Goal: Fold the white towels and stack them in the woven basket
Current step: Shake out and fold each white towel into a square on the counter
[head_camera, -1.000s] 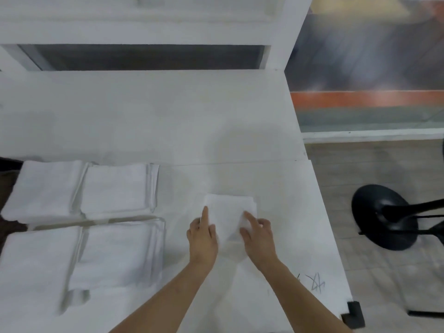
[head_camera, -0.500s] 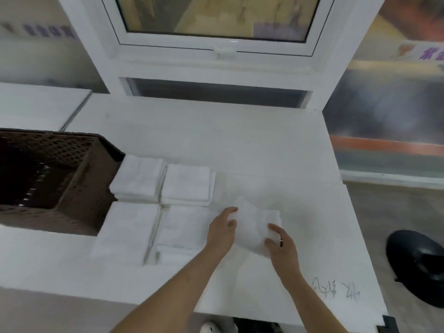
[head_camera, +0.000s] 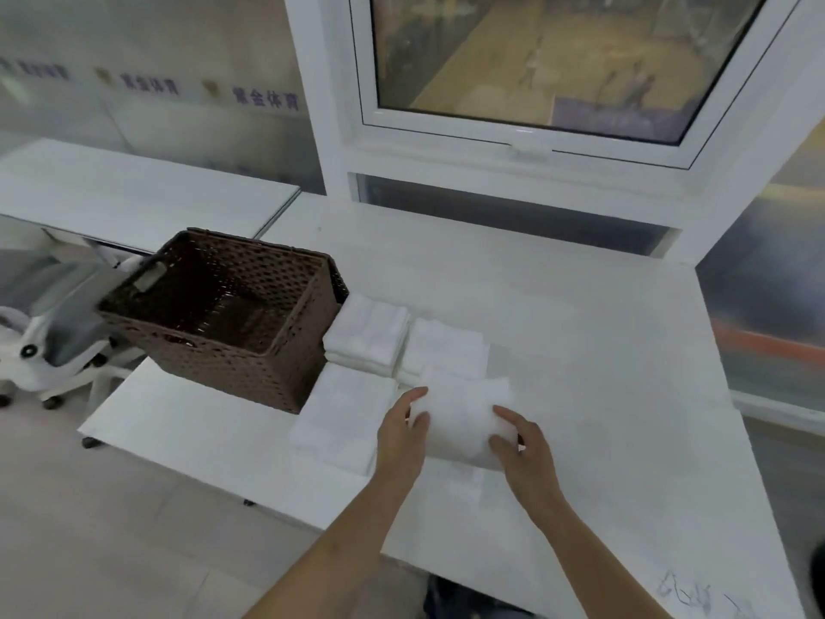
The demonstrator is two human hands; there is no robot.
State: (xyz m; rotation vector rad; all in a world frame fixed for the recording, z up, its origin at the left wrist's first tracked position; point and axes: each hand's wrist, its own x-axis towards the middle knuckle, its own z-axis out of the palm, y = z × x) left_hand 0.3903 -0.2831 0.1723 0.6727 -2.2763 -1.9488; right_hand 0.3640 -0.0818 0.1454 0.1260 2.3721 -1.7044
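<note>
Two hands carry a folded towel toward the pile

Both hands grasp one folded towel from opposite sides, the left hand on its left edge and the right hand on its right, likely so the folds keep their shape. It sits between the palms, just above the table. Folded towels lie stacked to the left, touching the brown woven basket, which looks empty, so the stacking has yet to begin.
</note>
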